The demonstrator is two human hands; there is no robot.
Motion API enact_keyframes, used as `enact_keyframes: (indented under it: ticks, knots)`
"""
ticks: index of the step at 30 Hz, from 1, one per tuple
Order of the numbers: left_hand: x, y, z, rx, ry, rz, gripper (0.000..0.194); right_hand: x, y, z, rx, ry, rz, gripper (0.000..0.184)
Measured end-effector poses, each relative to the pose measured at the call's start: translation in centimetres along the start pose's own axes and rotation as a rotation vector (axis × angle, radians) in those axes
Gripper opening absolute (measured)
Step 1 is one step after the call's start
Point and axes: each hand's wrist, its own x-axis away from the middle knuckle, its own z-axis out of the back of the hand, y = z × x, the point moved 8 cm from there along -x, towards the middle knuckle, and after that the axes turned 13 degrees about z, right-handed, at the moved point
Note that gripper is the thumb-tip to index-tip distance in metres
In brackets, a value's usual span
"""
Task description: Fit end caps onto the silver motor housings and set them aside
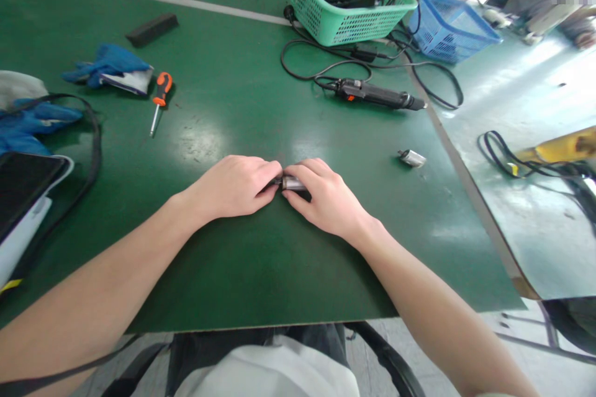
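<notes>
At the middle of the green table, my right hand (323,192) is closed around a small silver metal cylinder (293,183), perhaps a small motor. My left hand (244,185) pinches a thin dark piece (274,182) that meets the cylinder's left end. Whether that piece is joined to the cylinder or a separate part, I cannot tell, as my fingers cover most of it. The two hands almost touch, both resting low over the tabletop. A similar silver cylinder (412,158) lies to the right, apart from my hands.
A black electric screwdriver (379,96) with its cable lies behind my hands. Farther back stand a green basket (358,23) full of cables and a blue basket (454,31). An orange-handled screwdriver (162,92), blue gloves (114,65) and a phone (28,180) are left. People sit beyond.
</notes>
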Motion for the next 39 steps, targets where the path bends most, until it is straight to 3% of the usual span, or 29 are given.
enact_keyframes:
  ticks: [39]
  knots:
    - [-0.01, -0.05, -0.30, -0.028, -0.028, 0.008, 0.021, 0.15, 0.22, 0.27, 0.041, 0.014, 0.001, 0.020]
